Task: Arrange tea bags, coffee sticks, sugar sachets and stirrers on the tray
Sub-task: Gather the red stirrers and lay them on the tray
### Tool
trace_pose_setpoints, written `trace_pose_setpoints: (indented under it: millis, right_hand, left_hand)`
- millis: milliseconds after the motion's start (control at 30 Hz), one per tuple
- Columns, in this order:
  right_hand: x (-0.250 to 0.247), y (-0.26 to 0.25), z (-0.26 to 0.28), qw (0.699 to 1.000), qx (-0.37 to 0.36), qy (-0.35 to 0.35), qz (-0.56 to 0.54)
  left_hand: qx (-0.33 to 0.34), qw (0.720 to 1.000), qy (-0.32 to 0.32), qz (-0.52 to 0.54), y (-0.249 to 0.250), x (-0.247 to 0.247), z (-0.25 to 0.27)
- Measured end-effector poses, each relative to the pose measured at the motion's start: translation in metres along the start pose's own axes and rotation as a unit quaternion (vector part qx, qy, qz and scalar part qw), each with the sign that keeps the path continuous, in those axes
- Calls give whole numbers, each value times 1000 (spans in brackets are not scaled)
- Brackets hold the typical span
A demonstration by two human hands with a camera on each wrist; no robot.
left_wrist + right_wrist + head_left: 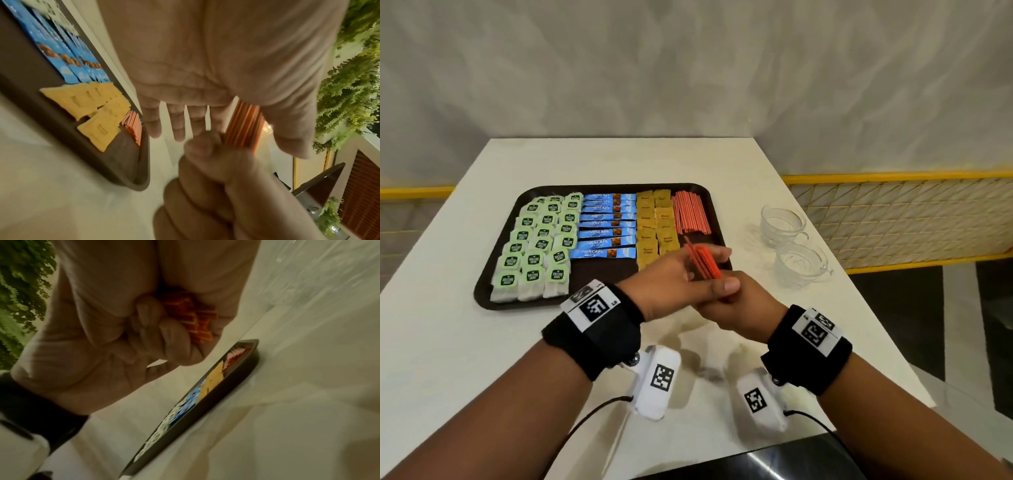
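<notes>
Above the tray's (pixel 482 291) near right corner, the right hand (pixel 736 308) grips a bundle of orange stirrers (pixel 703 262), the left hand (pixel 671 284) flat-fingered against it.

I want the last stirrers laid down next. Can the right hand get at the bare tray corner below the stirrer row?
Probably yes: the right hand, gripping the stirrer bundle, is beside that bare corner of the tray; only the left hand lies across it.

Two glass cups (pixel 792 245) stand on the white table (pixel 482 342).
</notes>
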State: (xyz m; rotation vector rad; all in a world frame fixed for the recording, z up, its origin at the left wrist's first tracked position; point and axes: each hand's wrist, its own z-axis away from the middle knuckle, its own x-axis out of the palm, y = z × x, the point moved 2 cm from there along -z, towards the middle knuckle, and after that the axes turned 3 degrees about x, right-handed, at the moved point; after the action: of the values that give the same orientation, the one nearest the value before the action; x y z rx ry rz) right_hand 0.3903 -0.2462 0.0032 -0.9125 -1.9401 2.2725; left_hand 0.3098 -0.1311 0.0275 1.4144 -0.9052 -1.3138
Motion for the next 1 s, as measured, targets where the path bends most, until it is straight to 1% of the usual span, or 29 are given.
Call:
trace_pose_setpoints:
  millis: [33,100,167,267,367,433,500,533,600,667,733,800,867,900,1000]
  right_hand:
    - [5,-4,-3,1000,-14,-6,-5]
    - [15,-10,-7,999,-38,-14,-8]
    - [22,-8,-11,999,-34,-17,-21]
    - [29,1,-12,1000,-13,-14,-4]
    - [31,11,-11,997,-4,-29,67]
    - [25,16,-9,991,11,-42,129]
    - [12,21,-5,980,22,-33,195]
    - [4,23,-2,971,29,-26,234]
    - [-10,24,3,955,43,-10,294]
    - [-20,21,7,951,42,20,307]
    - [-24,8,10,959,14,63,275]
    - [-19,-14,13,964,-58,73,249]
    - [-8,-33,17,958,-120,33,260]
    - [-2,-39,18,952,-132,8,277]
    - [12,-38,17,935,-117,-43,332]
  left_hand:
    - [8,1000,-4,12,0,4,1]
    - [35,999,16,16,1,9,3]
    - [59,997,37,20,-4,8,4]
    - [64,997,28,23,-18,9,7]
    - [61,997,26,27,-25,11,10]
    - [63,995,52,65,-26,10,12]
    - [65,989,87,96,-29,6,13]
    - [61,989,103,86,-32,4,13]
    - [50,991,115,37,-37,3,14]
    - [33,993,113,4,-43,5,14]
    - [9,993,113,17,-47,10,14]
    - [-5,993,114,35,-50,14,13]
    - [-10,994,109,30,-53,15,13]
    - [-13,994,109,23,-55,15,12]
    - [-30,991,128,15,-61,15,10]
